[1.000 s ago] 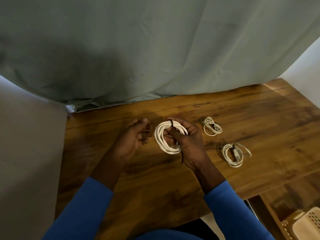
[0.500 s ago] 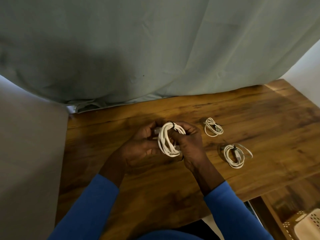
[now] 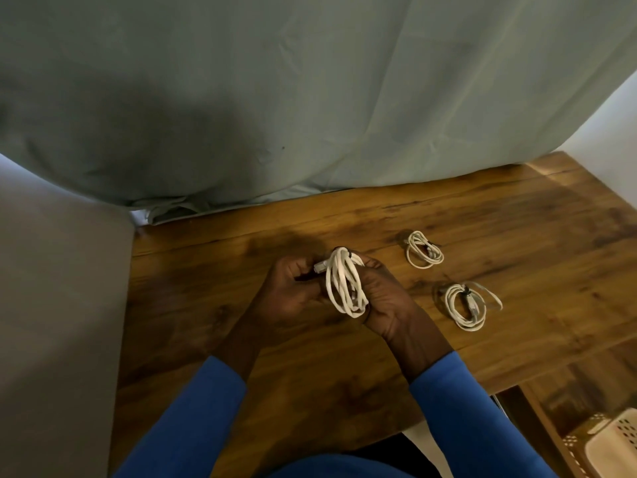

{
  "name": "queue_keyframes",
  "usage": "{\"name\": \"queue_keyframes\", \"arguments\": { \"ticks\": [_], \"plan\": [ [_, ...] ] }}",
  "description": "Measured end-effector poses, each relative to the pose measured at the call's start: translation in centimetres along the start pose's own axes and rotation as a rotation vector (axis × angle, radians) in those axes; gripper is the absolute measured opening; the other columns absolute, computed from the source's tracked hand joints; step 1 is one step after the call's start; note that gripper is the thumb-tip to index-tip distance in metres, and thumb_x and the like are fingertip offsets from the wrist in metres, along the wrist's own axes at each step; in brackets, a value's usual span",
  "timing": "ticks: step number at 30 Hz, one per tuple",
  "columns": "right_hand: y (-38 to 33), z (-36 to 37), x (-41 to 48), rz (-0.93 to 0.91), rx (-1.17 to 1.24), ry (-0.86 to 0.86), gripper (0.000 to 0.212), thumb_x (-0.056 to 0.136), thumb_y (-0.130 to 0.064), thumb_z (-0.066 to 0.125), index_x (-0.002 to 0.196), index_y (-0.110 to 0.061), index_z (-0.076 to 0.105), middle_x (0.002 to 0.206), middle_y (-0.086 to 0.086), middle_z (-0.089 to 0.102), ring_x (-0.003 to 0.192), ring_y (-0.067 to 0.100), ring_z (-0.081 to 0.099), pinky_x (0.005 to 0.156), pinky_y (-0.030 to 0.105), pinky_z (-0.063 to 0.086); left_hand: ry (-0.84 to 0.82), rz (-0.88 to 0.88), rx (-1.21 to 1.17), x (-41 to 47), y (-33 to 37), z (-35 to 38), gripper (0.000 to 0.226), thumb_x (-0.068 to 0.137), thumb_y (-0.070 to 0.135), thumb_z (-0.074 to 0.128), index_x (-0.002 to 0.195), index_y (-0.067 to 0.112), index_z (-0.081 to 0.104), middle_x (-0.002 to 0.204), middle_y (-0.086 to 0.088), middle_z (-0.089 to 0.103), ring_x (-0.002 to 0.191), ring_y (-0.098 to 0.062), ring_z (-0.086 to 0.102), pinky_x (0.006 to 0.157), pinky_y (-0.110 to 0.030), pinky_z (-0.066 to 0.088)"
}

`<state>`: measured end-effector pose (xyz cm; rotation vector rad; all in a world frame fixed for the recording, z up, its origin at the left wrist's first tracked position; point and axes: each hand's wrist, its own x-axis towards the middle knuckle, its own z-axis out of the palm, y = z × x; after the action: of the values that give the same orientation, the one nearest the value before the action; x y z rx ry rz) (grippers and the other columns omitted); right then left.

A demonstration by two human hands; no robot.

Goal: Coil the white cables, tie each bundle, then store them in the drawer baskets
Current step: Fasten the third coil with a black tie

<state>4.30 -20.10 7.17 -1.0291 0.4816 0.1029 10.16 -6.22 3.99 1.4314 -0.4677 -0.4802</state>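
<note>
A coiled white cable point(image 3: 344, 284) with a dark tie at its top is held just above the wooden table point(image 3: 220, 305). My right hand point(image 3: 382, 294) grips the coil from the right. My left hand point(image 3: 289, 291) holds its left side, fingers curled near the white plug end. Two smaller tied white coils lie on the table to the right: the far small coil point(image 3: 424, 250) and the near small coil point(image 3: 465, 307), which has a loose strip trailing to its right.
A pale green cloth point(image 3: 310, 98) hangs behind the table. A grey panel point(image 3: 51, 305) stands at the left. White perforated baskets point(image 3: 613, 443) sit in a drawer at the lower right, below the table edge.
My left hand moved right from beside the coil and took hold of its left side. The coil turned more edge-on between both hands.
</note>
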Motion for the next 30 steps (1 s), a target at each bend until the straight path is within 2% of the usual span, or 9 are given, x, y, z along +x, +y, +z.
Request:
{"name": "queue_keyframes", "arguments": {
  "ticks": [3,5,7,11,15,18,22,27,30],
  "plan": [
    [-0.6,-0.1,-0.2,0.005,-0.013,-0.104,0.013,0.089,0.003,0.061,0.100,-0.002,0.066,0.079,0.008,0.075,0.068,0.019,0.072,0.065,0.030,0.062,0.018,0.017,0.025,0.4,0.3,-1.1,0.029,0.094,-0.010,0.057,0.099,0.013,0.071,0.085,0.008,0.080,0.079,-0.007,0.075,0.068,-0.022,0.059],
    [-0.4,-0.2,0.2,-0.047,-0.001,-0.110,0.037,0.071,0.009,0.074,0.107,-0.001,0.072,0.092,0.017,0.076,0.081,0.028,0.073,0.084,0.040,0.062,0.028,0.087,0.122,0.9,0.7,-2.1,0.030,0.092,-0.014,0.060,0.097,0.014,0.071,0.087,0.011,0.079,0.082,-0.003,0.073,0.071,-0.018,0.056],
    [-0.5,0.1,0.0,-0.091,0.001,-0.157,0.046,0.071,0.008,0.079,0.116,0.000,0.073,0.108,0.022,0.074,0.094,0.031,0.072,0.093,0.045,0.057,0.019,0.138,0.217,1.3,1.0,-3.0,0.032,0.090,-0.015,0.065,0.096,0.016,0.071,0.090,0.006,0.078,0.086,-0.005,0.072,0.075,-0.019,0.055],
    [-0.7,0.2,-0.5,-0.160,-0.053,-0.181,0.046,0.080,-0.012,0.075,0.121,0.006,0.069,0.107,0.019,0.075,0.090,0.024,0.072,0.082,0.034,0.060,-0.023,0.176,0.234,1.7,1.6,-4.3,0.019,0.091,-0.002,0.069,0.098,0.016,0.069,0.092,0.002,0.077,0.087,-0.010,0.072,0.076,-0.022,0.056],
    [-1.1,0.4,-0.8,-0.205,-0.226,-0.110,0.035,0.082,-0.026,0.075,0.108,-0.003,0.077,0.082,0.011,0.071,0.061,0.009,0.061,0.055,0.022,0.047,-0.171,0.066,0.221,2.1,2.6,-5.5,0.009,0.096,0.002,0.059,0.101,0.009,0.065,0.087,0.008,0.075,0.080,-0.003,0.070,0.071,-0.018,0.054],
    [-1.1,0.2,-1.1,-0.249,-0.426,-0.106,0.022,0.087,-0.017,0.078,0.109,-0.012,0.080,0.084,0.012,0.075,0.070,0.010,0.063,0.058,0.020,0.048,-0.358,-0.083,0.226,2.6,3.4,-7.0,0.012,0.096,-0.004,0.057,0.101,0.005,0.064,0.082,0.007,0.074,0.077,-0.001,0.067,0.069,-0.016,0.052],
    [-0.8,0.0,-1.3,-0.299,-0.550,-0.111,0.016,0.089,-0.016,0.079,0.102,-0.008,0.074,0.082,0.000,0.075,0.073,0.007,0.068,0.066,0.021,0.052,-0.509,-0.190,0.243,3.2,4.8,-8.4,0.013,0.089,0.026,0.076,0.098,0.016,0.075,0.090,-0.002,0.075,0.081,-0.009,0.068,0.074,-0.021,0.054],
    [-0.7,-0.5,-1.4,-0.357,-0.681,-0.176,0.017,0.095,-0.016,0.073,0.109,-0.008,0.074,0.104,0.005,0.077,0.100,0.021,0.073,0.087,0.035,0.057,-0.393,-0.078,0.582,3.8,6.6,-8.2,0.007,0.087,0.012,0.079,0.091,0.013,0.074,0.091,-0.011,0.078,0.086,-0.024,0.074,0.079,-0.035,0.057],
    [-0.6,-0.4,-1.3,-0.417,-0.773,-0.080,0.014,0.093,-0.016,0.075,0.107,-0.014,0.077,0.100,-0.001,0.078,0.095,0.015,0.074,0.088,0.043,0.060,-0.231,-0.014,0.734,3.4,7.1,-7.3,0.012,0.082,0.016,0.086,0.083,0.019,0.075,0.079,0.005,0.076,0.076,-0.010,0.071,0.073,-0.034,0.057]
  ]
}}
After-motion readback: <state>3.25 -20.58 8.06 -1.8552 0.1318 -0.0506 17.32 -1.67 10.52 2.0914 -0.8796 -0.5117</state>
